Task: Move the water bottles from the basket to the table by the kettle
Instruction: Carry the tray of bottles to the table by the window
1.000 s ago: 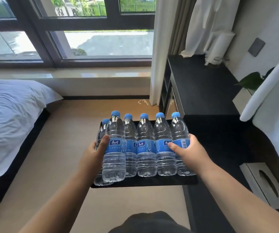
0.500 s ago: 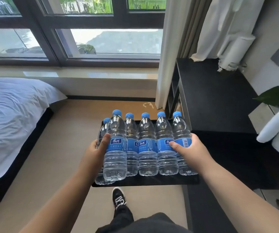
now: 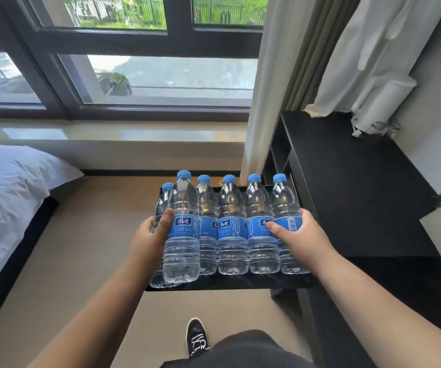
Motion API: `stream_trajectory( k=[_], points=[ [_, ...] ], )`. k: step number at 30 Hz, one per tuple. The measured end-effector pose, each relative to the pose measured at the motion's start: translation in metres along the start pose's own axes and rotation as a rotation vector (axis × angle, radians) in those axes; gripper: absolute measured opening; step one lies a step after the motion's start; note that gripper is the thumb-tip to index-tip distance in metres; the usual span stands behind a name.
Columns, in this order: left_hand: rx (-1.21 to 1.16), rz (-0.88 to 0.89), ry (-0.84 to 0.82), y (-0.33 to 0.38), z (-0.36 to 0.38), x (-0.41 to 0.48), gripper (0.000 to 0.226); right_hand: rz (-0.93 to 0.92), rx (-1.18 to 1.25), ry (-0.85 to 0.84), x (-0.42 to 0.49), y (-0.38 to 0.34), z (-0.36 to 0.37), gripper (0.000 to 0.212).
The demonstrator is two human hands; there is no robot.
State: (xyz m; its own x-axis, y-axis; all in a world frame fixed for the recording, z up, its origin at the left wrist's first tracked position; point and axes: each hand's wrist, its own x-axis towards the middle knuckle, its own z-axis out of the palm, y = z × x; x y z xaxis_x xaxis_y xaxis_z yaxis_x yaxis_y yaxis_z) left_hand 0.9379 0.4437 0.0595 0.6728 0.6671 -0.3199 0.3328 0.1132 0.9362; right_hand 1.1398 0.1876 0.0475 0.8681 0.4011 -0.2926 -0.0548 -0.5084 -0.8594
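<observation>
Head view: we see six water bottles upright on a black tray held above the floor, beside the dark worktop; left hand grip clamped on the leftmost bottles; right hand grip clamped on the rightmost bottle.

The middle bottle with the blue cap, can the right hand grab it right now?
Probably not yet. The right hand is already clamped on the end bottle, and the middle bottle is wedged tight between its neighbours, so only its cap is free.
</observation>
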Motion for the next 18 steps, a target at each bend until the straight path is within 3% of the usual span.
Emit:
stream_trajectory(
  k=[10, 18],
  points=[
    [0.113, 0.007, -0.027, 0.046, -0.04, 0.118, 0.099, 0.054, 0.032, 0.042, 0.084, -0.051, 0.05, 0.065],
    [0.168, 0.016, -0.092, 0.072, -0.031, 0.189, 0.09, 0.082, 0.059, 0.054, 0.147, -0.075, 0.054, 0.068]
  ],
)
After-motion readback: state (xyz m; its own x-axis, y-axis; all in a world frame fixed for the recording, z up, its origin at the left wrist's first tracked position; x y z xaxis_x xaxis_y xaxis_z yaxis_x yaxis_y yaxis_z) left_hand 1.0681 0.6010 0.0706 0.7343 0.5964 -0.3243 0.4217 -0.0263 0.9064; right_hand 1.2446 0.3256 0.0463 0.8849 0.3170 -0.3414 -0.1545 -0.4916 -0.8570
